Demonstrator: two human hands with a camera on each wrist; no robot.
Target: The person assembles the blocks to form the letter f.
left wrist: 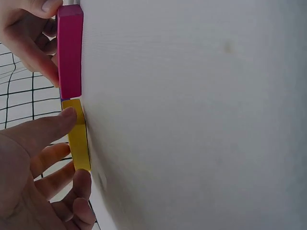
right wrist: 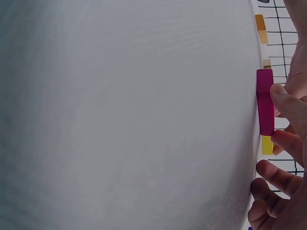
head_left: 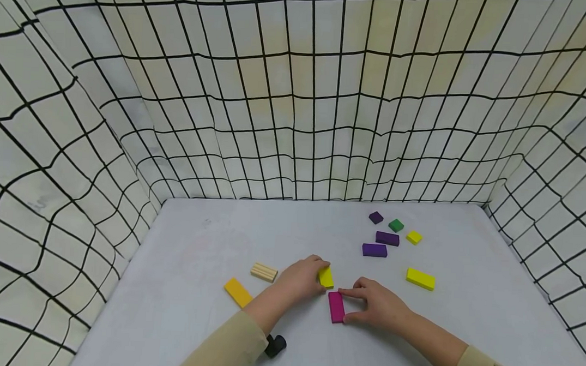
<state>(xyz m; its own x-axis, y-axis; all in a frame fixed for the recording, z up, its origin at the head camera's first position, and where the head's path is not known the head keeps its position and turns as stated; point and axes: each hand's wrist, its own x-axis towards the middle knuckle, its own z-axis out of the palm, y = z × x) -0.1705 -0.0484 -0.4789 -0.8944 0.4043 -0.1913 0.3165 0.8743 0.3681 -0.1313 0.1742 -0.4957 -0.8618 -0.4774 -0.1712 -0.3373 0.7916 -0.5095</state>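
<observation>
My left hand (head_left: 301,276) holds a yellow block (head_left: 326,278) between thumb and fingers, low over the white table. In the left wrist view the thumb lies on the face of this yellow block (left wrist: 79,143). Just nearer to me is a magenta block (head_left: 336,308), pinched near its two ends by the thumb and index finger of my right hand (head_left: 381,307). The right wrist view shows the thumb on the magenta block (right wrist: 265,105), the other fingers loosely bent. The two blocks stand nearly end to end; whether they touch I cannot tell.
To the left lie an orange block (head_left: 238,292) and a ridged wooden piece (head_left: 264,272). On the right are a yellow block (head_left: 420,278), two purple blocks (head_left: 387,238) and small purple, green (head_left: 396,225) and yellow pieces. Black netting (head_left: 315,113) encloses the table (head_left: 202,244).
</observation>
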